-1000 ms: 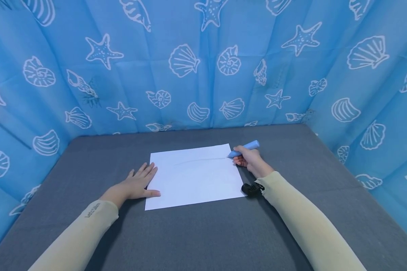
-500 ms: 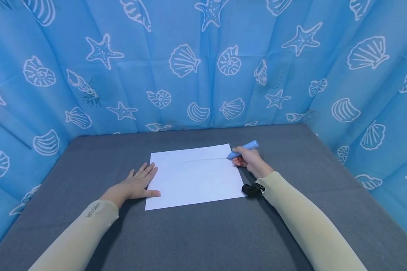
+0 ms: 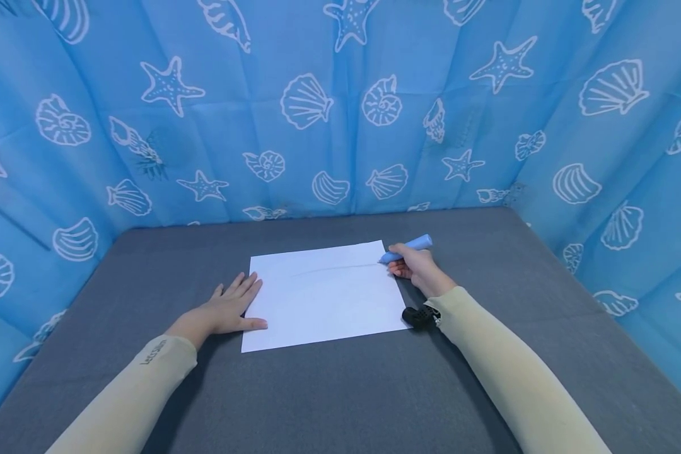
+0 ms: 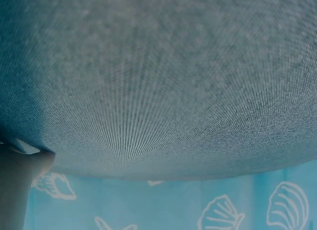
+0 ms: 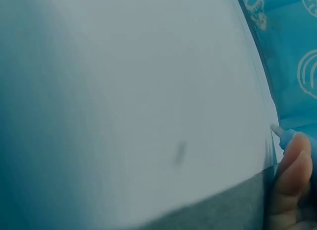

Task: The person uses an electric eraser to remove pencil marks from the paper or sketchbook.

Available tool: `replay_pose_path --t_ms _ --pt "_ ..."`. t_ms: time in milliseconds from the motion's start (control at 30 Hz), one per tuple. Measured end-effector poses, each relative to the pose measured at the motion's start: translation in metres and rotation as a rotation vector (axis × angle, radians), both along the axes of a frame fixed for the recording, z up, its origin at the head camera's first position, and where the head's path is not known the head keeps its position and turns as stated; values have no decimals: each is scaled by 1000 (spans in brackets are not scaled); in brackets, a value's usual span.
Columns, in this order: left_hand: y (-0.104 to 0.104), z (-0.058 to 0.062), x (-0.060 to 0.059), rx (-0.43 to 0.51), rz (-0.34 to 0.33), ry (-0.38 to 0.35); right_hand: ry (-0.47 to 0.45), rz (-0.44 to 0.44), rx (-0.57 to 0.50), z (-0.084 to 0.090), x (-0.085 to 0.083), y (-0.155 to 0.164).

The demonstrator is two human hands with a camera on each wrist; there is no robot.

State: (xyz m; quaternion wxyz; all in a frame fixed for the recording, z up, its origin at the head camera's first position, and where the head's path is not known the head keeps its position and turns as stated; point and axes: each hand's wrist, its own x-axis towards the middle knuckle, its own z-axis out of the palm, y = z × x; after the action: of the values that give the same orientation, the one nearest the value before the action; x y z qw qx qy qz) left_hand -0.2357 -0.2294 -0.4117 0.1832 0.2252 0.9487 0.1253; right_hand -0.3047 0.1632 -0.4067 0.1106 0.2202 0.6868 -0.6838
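A white sheet of paper [image 3: 323, 296] lies on the grey table [image 3: 340, 391], with a faint drawn line across its upper part. My right hand [image 3: 413, 268] grips a light blue marker [image 3: 407, 248] whose tip meets the sheet's far right corner. In the right wrist view the marker tip [image 5: 278, 132] touches the paper [image 5: 138, 101] edge beside a finger [image 5: 292, 175]. My left hand [image 3: 227, 309] rests flat, fingers straight, on the table against the sheet's left edge, thumb on the paper. The left wrist view shows only grey table cloth [image 4: 158, 81].
Blue curtains printed with white shells and starfish [image 3: 329, 107] wall the table on the back and both sides. A small black device [image 3: 417, 315] sits on my right wrist at the sheet's near right corner.
Nothing has visibly moved apart from a slight shift of the head view; the marker tip stays at the right end of the faint line.
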Motion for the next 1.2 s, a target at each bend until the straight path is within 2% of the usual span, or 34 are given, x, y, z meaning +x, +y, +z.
replay_pose_path --t_ms 233,533,767,1200 --pt "-1 0 0 13 -5 -4 -2 -6 6 1 0 -2" --pt "-6 -11 -7 -27 -7 12 9 -1 -12 -1 0 -2" --pt "-7 -16 -9 -3 -10 18 16 16 -5 0 0 -2" --pt "-7 -11 -7 -14 -9 16 13 23 7 -1 -1 -2"
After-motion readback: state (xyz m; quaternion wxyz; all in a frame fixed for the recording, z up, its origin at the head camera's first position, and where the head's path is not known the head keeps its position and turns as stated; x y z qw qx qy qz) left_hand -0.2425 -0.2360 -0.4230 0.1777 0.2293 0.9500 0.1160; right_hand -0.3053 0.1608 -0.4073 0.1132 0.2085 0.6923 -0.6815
